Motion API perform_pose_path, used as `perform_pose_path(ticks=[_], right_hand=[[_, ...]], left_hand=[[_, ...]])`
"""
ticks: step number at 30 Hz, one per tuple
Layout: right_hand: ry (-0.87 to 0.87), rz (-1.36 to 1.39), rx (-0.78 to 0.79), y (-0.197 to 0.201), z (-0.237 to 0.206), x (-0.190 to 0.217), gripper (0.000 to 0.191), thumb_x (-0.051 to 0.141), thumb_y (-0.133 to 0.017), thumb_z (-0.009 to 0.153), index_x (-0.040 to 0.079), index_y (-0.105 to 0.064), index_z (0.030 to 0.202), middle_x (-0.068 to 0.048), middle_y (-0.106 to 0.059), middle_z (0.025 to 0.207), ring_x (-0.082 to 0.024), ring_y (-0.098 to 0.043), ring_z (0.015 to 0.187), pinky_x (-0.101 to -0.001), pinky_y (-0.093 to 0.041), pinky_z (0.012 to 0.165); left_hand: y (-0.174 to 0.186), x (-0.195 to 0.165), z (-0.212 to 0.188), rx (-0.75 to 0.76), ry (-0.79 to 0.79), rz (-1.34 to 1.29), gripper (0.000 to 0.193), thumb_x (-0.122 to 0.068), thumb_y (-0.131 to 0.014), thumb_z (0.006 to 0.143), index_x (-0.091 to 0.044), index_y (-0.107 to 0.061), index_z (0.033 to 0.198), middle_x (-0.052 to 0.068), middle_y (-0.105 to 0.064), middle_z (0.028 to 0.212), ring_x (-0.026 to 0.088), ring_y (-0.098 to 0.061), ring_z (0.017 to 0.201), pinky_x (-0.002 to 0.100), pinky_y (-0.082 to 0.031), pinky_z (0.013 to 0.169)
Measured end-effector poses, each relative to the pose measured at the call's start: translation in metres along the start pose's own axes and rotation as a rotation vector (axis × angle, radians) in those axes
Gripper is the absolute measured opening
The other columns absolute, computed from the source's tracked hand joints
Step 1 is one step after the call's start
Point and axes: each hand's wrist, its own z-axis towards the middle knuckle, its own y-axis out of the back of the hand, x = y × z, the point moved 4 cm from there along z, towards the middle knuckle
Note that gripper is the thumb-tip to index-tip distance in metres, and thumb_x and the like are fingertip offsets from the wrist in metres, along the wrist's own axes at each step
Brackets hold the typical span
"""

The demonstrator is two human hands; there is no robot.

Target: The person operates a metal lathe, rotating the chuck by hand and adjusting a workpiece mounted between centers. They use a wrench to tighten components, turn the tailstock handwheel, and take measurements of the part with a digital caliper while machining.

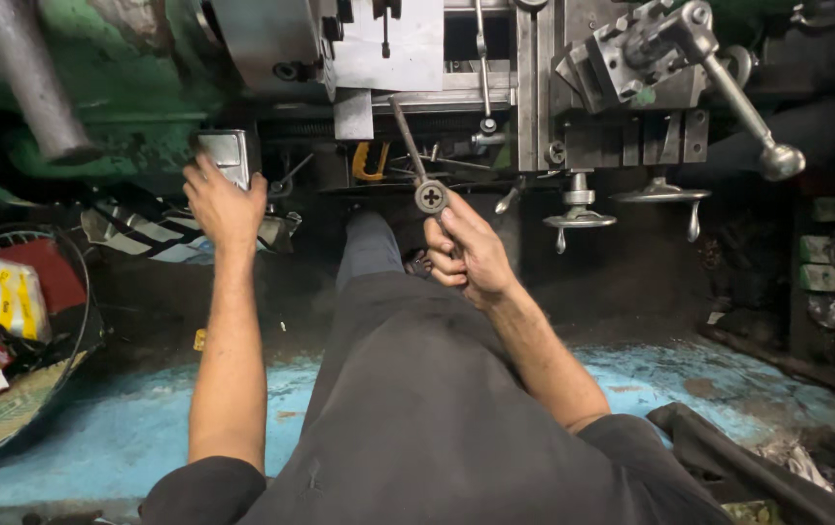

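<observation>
The right hand point(466, 255) grips a grey round die stock point(430, 196) by its handle (die uppermost), while the left hand point(225, 206) closes on a shiny metal lathe box point(226, 154) just above it.

A dim workshop: worn blue-painted floor point(125, 428), green machine body point(116, 107), round basket point(9, 389) at the side.

dim, shadowy, wide-angle edge distortion
</observation>
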Motion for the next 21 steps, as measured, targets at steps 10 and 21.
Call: perform_pose_path(ticks=[10, 21], right_hand=[[0.475, -0.424, -0.446, 0.067, 0.126, 0.091, 0.053, 0.021, -0.041, 0.115, 0.020, -0.029, 0.166, 0.004, -0.045, 0.083, -0.002, -0.033, 0.053, -0.0184, -0.028, 0.043], [0.441, -0.441, -0.429, 0.075, 0.203, 0.123, 0.052, 0.020, -0.046, 0.115, 0.022, -0.033, 0.165, 0.005, -0.046, 0.080, -0.002, -0.031, 0.052, -0.0197, -0.027, 0.044]], left_hand=[[0.003, -0.002, 0.003, 0.006, 0.003, 0.015, 0.079, -0.036, -0.084, 0.085, 0.006, -0.047, 0.140, 0.030, -0.053, 0.124, 0.049, -0.054, 0.112, 0.055, -0.046, 0.097], [0.021, -0.010, 0.012, 0.034, 0.014, -0.061, 0.080, -0.033, -0.079, 0.086, 0.007, -0.044, 0.146, 0.031, -0.053, 0.126, 0.050, -0.052, 0.114, 0.056, -0.043, 0.101]])
